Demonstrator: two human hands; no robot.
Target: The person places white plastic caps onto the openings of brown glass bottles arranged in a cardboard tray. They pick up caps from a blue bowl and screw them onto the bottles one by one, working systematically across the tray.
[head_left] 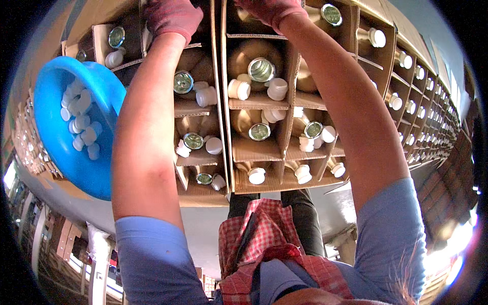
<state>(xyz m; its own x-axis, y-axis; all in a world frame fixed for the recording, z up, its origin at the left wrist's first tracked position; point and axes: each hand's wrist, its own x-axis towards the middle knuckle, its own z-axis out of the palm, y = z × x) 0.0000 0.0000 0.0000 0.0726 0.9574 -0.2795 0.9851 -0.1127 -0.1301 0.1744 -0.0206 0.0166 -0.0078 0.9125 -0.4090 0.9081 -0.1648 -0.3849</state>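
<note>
My left hand (174, 18), in a reddish-pink glove, reaches over a cell of the left divided cardboard box (203, 197). Its fingers are out of sight at the top edge of the head view. My right hand (277, 11), gloved alike, is over the far cells of the neighbouring divided box (259, 150), and its fingers are also cut off. What either hand holds cannot be made out. In the cells between my arms sit round, shiny-rimmed glass mouths (261, 70) with white, cap-like pieces (277, 88) beside them.
A blue plastic basin (48, 117) holding several loose white caps (76, 104) stands left of my left forearm. More divided boxes with white-capped bottles (395, 101) stretch away to the right. Cardboard dividers (291, 101) stand up between the cells. A red checked apron (267, 223) hangs at my front.
</note>
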